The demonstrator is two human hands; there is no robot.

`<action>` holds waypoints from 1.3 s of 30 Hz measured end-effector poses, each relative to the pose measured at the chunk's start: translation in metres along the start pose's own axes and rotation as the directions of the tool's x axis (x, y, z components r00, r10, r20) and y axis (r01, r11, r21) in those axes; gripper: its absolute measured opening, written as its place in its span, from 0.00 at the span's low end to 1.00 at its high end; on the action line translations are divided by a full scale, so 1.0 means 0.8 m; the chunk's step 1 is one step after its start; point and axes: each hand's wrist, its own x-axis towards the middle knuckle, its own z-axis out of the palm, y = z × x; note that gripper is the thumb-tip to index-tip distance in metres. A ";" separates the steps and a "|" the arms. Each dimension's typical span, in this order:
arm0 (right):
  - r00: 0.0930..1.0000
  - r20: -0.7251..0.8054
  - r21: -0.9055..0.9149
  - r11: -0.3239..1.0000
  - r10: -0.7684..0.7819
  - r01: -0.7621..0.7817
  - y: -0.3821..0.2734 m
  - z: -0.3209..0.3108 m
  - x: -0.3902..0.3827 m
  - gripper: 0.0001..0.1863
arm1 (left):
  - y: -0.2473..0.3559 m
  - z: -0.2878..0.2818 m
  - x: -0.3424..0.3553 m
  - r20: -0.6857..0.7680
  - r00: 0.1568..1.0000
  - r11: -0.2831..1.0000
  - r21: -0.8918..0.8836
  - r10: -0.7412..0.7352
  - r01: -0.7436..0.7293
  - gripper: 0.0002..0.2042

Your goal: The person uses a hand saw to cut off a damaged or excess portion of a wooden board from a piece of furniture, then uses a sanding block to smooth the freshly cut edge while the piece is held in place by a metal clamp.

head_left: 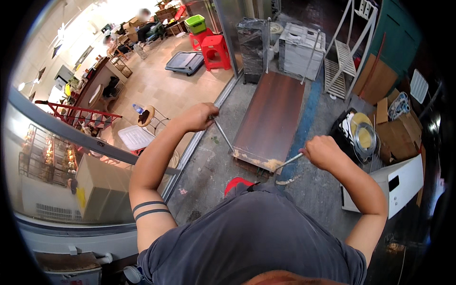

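Head view looks straight down over a dark grey shirt [247, 232] onto a rough concrete floor [209, 166], with a tiled room off to the left beyond a metal door track. The biggest thing in front of the person is a long brown flat griddle plate [270, 114], lying on the floor with its long axis running away from the body, slightly tilted to the right at the far end. Its near edge sits just ahead of both hands, and a heap of pale shredded food [261, 162] is gathered along that near edge.

Further off stand a white stacked crate [300, 50], a white folding rack [349, 52], two red plastic stools [213, 47] and a green basket [195, 23]. To the right are cardboard boxes [396, 130] and a white appliance [399, 183].

The left hand [198, 117] is closed around the handle of a metal rod-like tool [222, 134], whose shaft slants down and right toward the plate's near left corner. The right hand [323, 151] is clamped on a metal spatula [285, 164], its blade reaching left into the food heap. The hands are well apart, one at each side of the near edge; the right one sits lower and closer to the food, with its tool already touching it, while the left tool's tip stops just beside the plate's edge.
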 end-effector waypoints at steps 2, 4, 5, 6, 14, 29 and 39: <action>0.986 -0.060 0.012 0.987 -0.157 0.158 0.016 0.019 -0.001 0.07 | 0.009 -0.002 0.005 0.097 0.950 0.955 0.038 -0.297 0.295 0.09; 0.884 -0.266 0.093 0.902 -0.385 0.421 0.023 0.014 -0.009 0.09 | 0.035 -0.018 0.015 0.185 0.831 0.850 0.161 -0.525 0.501 0.08; 0.864 -0.332 0.140 0.886 -0.378 0.441 0.016 0.008 -0.009 0.09 | 0.031 -0.017 0.007 0.093 0.887 0.891 0.086 -0.453 0.446 0.10; 0.840 -0.396 0.186 0.864 -0.371 0.469 0.008 0.004 -0.007 0.09 | 0.030 -0.017 -0.002 0.060 0.938 0.939 -0.016 -0.343 0.344 0.10; 0.847 -0.334 0.140 0.867 -0.413 0.478 0.038 0.033 0.001 0.11 | 0.020 0.000 0.015 0.057 0.973 0.961 -0.156 -0.223 0.230 0.09; 0.984 0.132 0.154 0.978 0.122 -0.142 0.015 -0.003 -0.001 0.12 | 0.033 -0.006 0.029 0.214 0.881 0.902 0.199 -0.421 0.383 0.09; 0.961 -0.266 0.097 0.990 -0.078 0.107 0.017 0.024 -0.002 0.09 | 0.013 -0.010 0.011 0.100 0.984 0.989 0.003 -0.148 0.148 0.13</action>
